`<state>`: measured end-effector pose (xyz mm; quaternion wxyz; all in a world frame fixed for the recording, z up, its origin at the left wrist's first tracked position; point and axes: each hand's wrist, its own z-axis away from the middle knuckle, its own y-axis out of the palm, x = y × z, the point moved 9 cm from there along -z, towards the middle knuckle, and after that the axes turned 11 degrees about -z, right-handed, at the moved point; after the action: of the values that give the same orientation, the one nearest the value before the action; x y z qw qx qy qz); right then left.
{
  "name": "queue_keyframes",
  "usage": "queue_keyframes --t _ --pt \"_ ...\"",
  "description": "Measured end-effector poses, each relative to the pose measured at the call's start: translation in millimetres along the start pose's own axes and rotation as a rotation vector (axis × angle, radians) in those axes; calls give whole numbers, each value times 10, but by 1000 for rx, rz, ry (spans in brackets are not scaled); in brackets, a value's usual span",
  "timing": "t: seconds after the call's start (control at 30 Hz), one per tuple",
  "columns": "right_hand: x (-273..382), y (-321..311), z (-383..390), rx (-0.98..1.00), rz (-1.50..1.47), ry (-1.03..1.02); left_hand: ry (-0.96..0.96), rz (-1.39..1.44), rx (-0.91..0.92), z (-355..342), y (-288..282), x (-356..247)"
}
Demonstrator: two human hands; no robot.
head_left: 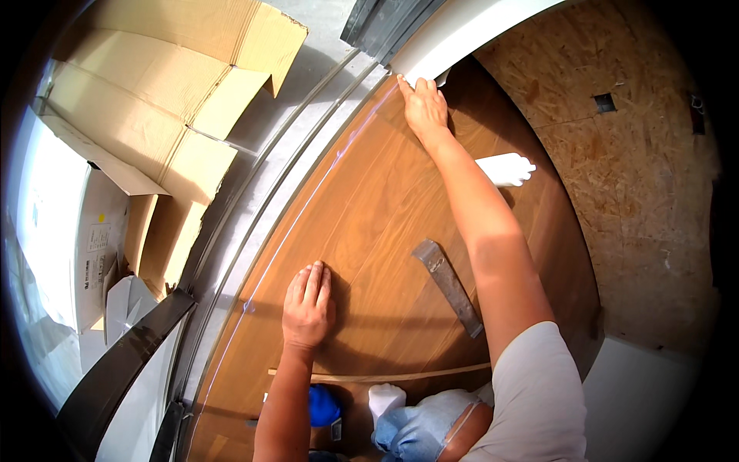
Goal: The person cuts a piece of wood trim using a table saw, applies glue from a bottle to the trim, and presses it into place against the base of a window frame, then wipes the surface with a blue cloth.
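Observation:
My left hand (309,304) lies flat on the brown wood-plank floor (362,254), fingers stretched forward. Far ahead, my right hand (426,112) rests on the planks by the base of a white wall panel (469,31). Its index finger points to the floor's corner and the other fingers are slightly bent; I make out nothing held. A thin pale line (296,214) runs along the floor's left edge, up to that index finger. Between my arms lies a flat worn metal bar (450,289). Beside my right forearm is a white object with a knobbly end (506,169), its kind unclear.
Metal door tracks (265,196) border the planks on the left, with opened cardboard (146,85) beyond. A dark frame bar (123,369) stands lower left. Near my knees are a narrow wood strip (385,377) and a blue object (323,406). Chipboard (608,169) lies at right.

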<state>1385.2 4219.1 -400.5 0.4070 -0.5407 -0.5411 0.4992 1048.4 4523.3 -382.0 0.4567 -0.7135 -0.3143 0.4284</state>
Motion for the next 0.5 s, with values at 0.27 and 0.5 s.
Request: queue_keyframes --t 0.27,0.5 --pt "-3 13 -7 53 -230 107 -35 36 -18 33 -10 50" --pt "481 -168 485 1 -360 -7 -29 48 -38 48 2 41"
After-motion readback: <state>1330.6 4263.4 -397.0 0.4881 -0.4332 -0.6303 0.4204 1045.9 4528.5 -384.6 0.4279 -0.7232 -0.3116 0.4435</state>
